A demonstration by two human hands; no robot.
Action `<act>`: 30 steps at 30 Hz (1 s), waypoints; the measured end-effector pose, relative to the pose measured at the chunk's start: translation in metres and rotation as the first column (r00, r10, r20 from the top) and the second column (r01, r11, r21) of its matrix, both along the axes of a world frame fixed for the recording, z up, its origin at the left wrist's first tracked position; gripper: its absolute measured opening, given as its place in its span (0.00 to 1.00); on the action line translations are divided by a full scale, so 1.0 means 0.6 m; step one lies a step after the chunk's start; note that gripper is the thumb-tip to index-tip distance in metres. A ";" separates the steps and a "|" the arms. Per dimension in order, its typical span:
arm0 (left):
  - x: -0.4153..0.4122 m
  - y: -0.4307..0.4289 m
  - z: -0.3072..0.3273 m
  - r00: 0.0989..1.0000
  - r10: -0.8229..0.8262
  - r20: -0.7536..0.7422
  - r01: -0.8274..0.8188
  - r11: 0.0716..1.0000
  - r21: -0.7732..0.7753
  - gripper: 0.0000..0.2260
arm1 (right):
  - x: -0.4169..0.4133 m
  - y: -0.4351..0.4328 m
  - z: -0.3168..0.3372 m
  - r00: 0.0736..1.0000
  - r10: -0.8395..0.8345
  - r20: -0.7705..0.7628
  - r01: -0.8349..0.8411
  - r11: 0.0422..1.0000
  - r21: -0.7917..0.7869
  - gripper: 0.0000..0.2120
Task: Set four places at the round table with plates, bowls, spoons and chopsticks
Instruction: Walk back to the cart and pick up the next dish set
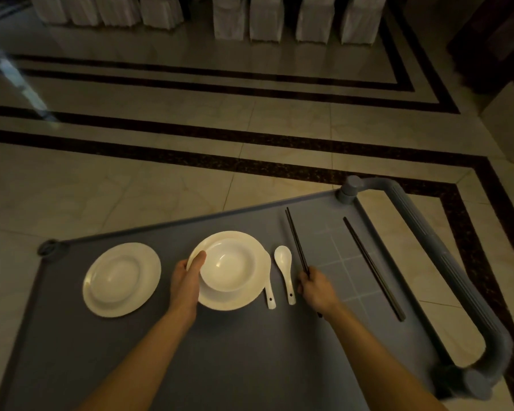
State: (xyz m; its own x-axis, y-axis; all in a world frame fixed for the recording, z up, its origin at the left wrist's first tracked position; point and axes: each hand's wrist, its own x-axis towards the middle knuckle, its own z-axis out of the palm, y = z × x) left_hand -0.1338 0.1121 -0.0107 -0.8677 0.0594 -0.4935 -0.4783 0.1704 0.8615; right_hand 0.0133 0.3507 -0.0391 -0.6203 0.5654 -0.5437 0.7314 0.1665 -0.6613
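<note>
Both hands are down on the grey cart (250, 351). The left hand (187, 281) grips the near-left rim of the middle plate (235, 302), thumb hooked over the top against the bowl (229, 264) sitting on it. The right hand (318, 289) has its fingers curled round the near end of one pair of chopsticks (296, 240), tips pointing off to 11 o'clock.

From that plate, two spoons (285, 271) lie at 3 o'clock, one with its bowl end tucked under the rim. A spare pair of chopsticks (374, 268) lies past them. At 9 o'clock there's a second plate (101, 298) with its own bowl.

That's two full sets on the cart and four places wanted, so my guess is we're about halfway. The round table isn't in view though, so I can't confirm. This set looks ready to be carried over.

Covered chairs (264, 19) line up way off at 12 o'clock.
</note>
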 end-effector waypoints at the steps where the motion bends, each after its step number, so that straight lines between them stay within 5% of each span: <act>1: -0.001 -0.009 -0.001 1.000 0.012 0.000 -0.012 1.000 -0.002 0.16 | -0.004 -0.005 -0.003 1.000 0.008 0.010 -0.008 1.000 0.023 0.11; 8: -0.002 -0.040 -0.003 0.999 0.051 0.016 -0.051 0.999 0.001 0.19 | -0.021 -0.032 -0.003 0.996 0.053 0.075 -0.064 0.986 0.153 0.23; 15: 0.005 -0.047 -0.005 0.998 0.065 0.023 -0.065 0.998 0.009 0.19 | -0.033 -0.037 -0.015 0.995 0.048 0.085 -0.068 0.967 0.244 0.18; 24: 0.000 -0.051 0.008 0.996 0.080 0.044 -0.082 0.995 0.055 0.17 | -0.037 -0.057 0.024 0.956 -0.206 -0.207 0.180 0.974 -0.135 0.12; 30: -0.028 -0.054 0.053 0.995 0.096 0.010 -0.096 0.990 0.101 0.17 | -0.092 -0.088 0.127 0.900 -0.218 -0.378 0.123 0.958 -0.260 0.12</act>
State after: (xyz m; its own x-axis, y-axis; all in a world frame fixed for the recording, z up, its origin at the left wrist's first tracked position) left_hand -0.1503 0.0795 0.0210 -0.8694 0.0258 -0.4934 -0.4925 0.0350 0.8696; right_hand -0.0419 0.2982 0.0371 -0.7163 0.5744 -0.3962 0.4021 -0.1243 -0.9071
